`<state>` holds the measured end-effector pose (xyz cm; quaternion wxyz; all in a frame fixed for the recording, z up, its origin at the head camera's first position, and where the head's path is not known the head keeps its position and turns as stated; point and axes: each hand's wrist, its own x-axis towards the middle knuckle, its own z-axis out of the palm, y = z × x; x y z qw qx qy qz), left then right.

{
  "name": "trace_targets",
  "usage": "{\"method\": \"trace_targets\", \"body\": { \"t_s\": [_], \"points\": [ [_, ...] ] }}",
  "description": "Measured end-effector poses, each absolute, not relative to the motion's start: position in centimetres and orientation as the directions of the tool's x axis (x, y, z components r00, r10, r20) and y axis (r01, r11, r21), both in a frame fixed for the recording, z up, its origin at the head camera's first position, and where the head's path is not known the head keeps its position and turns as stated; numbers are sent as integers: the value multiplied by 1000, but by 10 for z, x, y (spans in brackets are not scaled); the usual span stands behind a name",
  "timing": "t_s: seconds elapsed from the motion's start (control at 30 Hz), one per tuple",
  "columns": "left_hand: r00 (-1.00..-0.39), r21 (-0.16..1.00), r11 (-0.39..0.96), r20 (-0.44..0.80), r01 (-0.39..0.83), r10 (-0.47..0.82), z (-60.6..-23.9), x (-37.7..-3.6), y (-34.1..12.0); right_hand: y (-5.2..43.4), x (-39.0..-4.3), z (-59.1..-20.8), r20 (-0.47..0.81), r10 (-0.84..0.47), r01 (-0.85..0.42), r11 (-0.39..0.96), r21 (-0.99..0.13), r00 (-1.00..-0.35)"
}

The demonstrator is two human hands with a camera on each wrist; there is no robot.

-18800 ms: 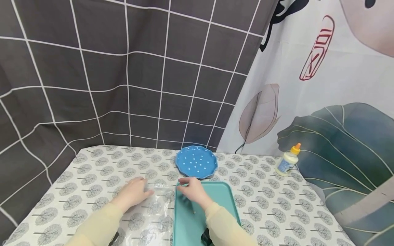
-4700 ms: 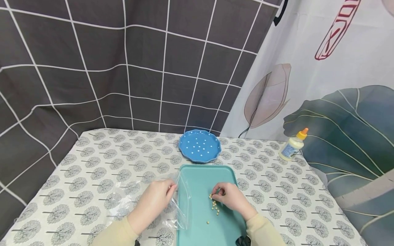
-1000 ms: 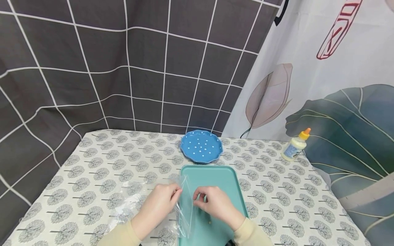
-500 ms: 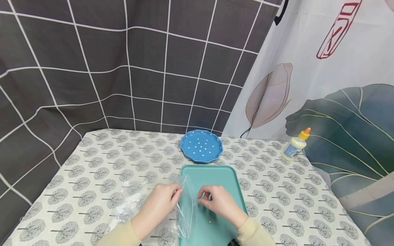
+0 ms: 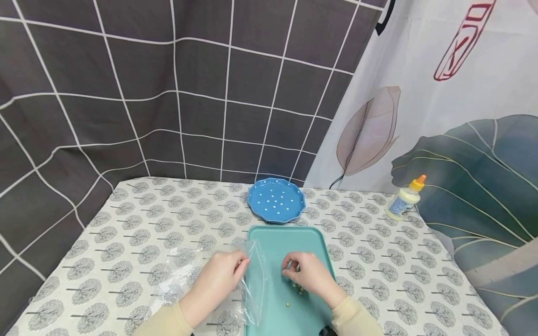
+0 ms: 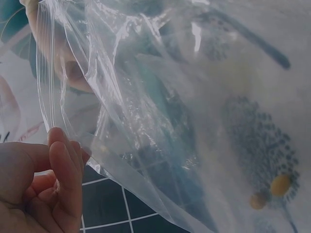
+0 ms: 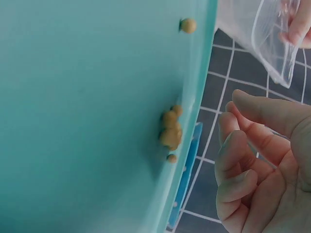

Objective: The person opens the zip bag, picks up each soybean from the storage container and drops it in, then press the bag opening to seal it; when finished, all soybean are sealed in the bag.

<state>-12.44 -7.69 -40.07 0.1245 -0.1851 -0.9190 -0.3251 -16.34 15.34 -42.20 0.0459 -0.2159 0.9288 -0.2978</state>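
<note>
The right hand (image 5: 310, 273) has shifted rightward, loosely curled, empty; the left hand (image 5: 218, 276) pinches the bag (image 6: 141, 111).

My head camera looks forward and down over the tray (image 5: 298, 238); both close wrist views share the bag (image 7: 265, 31), upper right in the right one.

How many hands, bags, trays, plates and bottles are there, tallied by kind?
Left hand and right hand: 2
Clear zip bag: 1
Teal tray: 1
Blue polka-dot plate: 1
Glue bottle: 1
Total: 6
</note>
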Motion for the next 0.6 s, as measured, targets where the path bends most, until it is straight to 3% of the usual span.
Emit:
{"method": "trace_targets", "body": {
  "t_s": [0.6],
  "points": [
    [-903,552,722,344,418,259,-402,-125,-77,168,-172,-429,40,-358,-319,769,-555,-933]
  ]
}}
